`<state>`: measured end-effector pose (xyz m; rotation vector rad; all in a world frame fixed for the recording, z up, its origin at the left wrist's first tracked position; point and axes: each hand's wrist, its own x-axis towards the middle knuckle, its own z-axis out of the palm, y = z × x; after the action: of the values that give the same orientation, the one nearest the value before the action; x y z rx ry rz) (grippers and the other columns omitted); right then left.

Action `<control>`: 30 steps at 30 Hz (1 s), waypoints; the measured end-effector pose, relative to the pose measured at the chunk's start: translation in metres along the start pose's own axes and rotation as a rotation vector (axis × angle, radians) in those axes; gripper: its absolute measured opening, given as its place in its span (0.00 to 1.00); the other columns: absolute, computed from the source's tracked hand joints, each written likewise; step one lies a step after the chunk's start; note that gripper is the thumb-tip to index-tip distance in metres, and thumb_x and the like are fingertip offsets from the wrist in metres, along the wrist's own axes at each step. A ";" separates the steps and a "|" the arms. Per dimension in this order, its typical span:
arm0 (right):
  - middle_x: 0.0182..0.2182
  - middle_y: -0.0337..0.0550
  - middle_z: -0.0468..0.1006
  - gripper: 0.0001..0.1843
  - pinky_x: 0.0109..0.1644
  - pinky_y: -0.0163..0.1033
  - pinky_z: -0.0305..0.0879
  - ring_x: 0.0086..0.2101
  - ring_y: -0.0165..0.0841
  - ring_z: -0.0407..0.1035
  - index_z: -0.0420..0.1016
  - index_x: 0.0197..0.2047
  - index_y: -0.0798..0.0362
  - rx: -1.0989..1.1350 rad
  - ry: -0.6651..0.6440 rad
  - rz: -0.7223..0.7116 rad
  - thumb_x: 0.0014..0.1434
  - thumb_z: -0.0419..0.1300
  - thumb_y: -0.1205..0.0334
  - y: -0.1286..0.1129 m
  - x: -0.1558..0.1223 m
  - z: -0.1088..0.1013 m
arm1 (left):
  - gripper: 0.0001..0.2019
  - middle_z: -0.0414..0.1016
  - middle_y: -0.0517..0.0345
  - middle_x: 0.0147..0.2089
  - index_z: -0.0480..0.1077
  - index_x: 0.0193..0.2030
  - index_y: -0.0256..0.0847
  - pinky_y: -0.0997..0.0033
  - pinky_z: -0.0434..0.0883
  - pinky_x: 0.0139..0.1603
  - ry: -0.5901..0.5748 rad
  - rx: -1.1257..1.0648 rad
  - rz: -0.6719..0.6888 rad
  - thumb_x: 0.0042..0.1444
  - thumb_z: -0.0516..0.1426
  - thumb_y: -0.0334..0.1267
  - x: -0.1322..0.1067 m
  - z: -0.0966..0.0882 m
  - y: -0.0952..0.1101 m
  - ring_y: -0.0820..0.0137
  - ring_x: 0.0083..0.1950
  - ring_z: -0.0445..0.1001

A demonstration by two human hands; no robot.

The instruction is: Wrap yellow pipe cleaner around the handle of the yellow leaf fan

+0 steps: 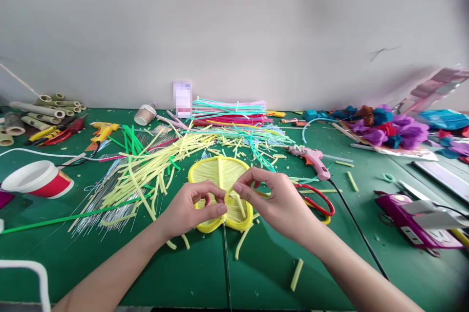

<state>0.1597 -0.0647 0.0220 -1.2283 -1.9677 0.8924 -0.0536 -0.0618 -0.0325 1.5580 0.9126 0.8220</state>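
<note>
My left hand [190, 209] and my right hand [276, 199] meet over the middle of the green table [264, 263]. Both pinch a thin yellow pipe-cleaner strip [230, 196] bent into a small loop between thumbs and forefingers. Right under them lies a flat yellow heart-shaped piece [220, 175] made of pipe cleaners with a rib down its middle. A thin wire [226, 263] runs from the piece toward me.
Loose pale-yellow and green strips [154, 165] spread at left, bundled coloured pipe cleaners [229, 112] behind. A pink glue gun [313, 160] and red scissors [318, 199] lie at right, a yellow glue gun [102, 131] and red-and-white cup [38, 180] at left, purple flowers [395, 131] far right.
</note>
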 end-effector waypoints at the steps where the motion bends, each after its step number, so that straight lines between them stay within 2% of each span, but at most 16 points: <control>1: 0.28 0.37 0.79 0.10 0.36 0.36 0.63 0.30 0.31 0.71 0.76 0.32 0.52 0.050 0.027 0.023 0.64 0.59 0.59 0.002 0.000 0.002 | 0.10 0.74 0.57 0.36 0.77 0.40 0.39 0.70 0.64 0.38 0.004 -0.028 -0.010 0.55 0.65 0.43 0.000 0.000 0.000 0.72 0.34 0.66; 4: 0.28 0.39 0.78 0.13 0.36 0.37 0.64 0.31 0.32 0.70 0.76 0.32 0.53 0.178 0.134 0.064 0.64 0.59 0.54 0.008 -0.001 0.014 | 0.10 0.73 0.58 0.35 0.75 0.37 0.38 0.70 0.65 0.38 0.018 -0.078 -0.040 0.55 0.65 0.42 -0.001 0.001 0.000 0.72 0.34 0.66; 9: 0.29 0.42 0.79 0.13 0.35 0.37 0.65 0.31 0.34 0.71 0.75 0.32 0.54 0.277 0.255 0.095 0.63 0.60 0.53 0.017 -0.007 0.034 | 0.11 0.70 0.60 0.32 0.73 0.33 0.38 0.73 0.65 0.36 0.084 -0.159 -0.050 0.57 0.64 0.44 0.002 0.004 -0.001 0.73 0.34 0.67; 15: 0.29 0.41 0.80 0.09 0.37 0.37 0.65 0.31 0.33 0.72 0.77 0.33 0.53 0.160 0.295 0.074 0.62 0.61 0.57 0.021 -0.013 0.040 | 0.11 0.75 0.58 0.35 0.75 0.36 0.38 0.74 0.68 0.38 0.282 -0.074 -0.038 0.56 0.64 0.44 0.004 0.005 0.000 0.71 0.37 0.71; 19: 0.28 0.39 0.80 0.09 0.36 0.36 0.64 0.30 0.32 0.72 0.77 0.33 0.52 0.138 0.274 0.096 0.63 0.61 0.58 0.023 -0.021 0.052 | 0.11 0.76 0.58 0.35 0.76 0.37 0.39 0.76 0.68 0.34 0.392 -0.035 -0.006 0.57 0.64 0.46 0.005 0.006 -0.002 0.71 0.36 0.71; 23: 0.29 0.39 0.80 0.09 0.35 0.35 0.65 0.30 0.32 0.72 0.77 0.34 0.52 0.177 0.244 0.112 0.64 0.60 0.57 0.025 -0.024 0.064 | 0.11 0.77 0.57 0.37 0.76 0.39 0.40 0.76 0.69 0.34 0.378 0.035 0.021 0.59 0.62 0.46 0.004 0.007 -0.003 0.70 0.38 0.73; 26: 0.30 0.40 0.81 0.07 0.36 0.36 0.68 0.32 0.33 0.74 0.77 0.40 0.52 0.163 0.284 0.113 0.63 0.61 0.58 0.026 -0.023 0.062 | 0.10 0.77 0.58 0.37 0.75 0.38 0.40 0.74 0.69 0.37 0.339 0.208 0.068 0.62 0.59 0.45 0.002 0.008 -0.002 0.71 0.36 0.72; 28: 0.31 0.41 0.81 0.06 0.38 0.37 0.68 0.33 0.35 0.74 0.77 0.41 0.52 0.050 0.309 0.037 0.64 0.60 0.61 0.024 -0.022 0.054 | 0.09 0.75 0.59 0.37 0.73 0.38 0.41 0.73 0.68 0.37 0.314 0.370 0.136 0.64 0.57 0.43 0.001 0.009 -0.002 0.72 0.35 0.71; 30: 0.33 0.43 0.81 0.06 0.41 0.40 0.67 0.35 0.36 0.72 0.76 0.39 0.52 -0.155 0.295 -0.107 0.66 0.58 0.63 0.022 -0.020 0.046 | 0.09 0.73 0.58 0.36 0.71 0.39 0.41 0.72 0.68 0.38 0.284 0.520 0.209 0.66 0.54 0.42 0.001 0.008 -0.003 0.70 0.36 0.70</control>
<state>0.1407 -0.0858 -0.0244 -1.2479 -1.8692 0.4815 -0.0462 -0.0648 -0.0365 2.0457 1.2539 1.0265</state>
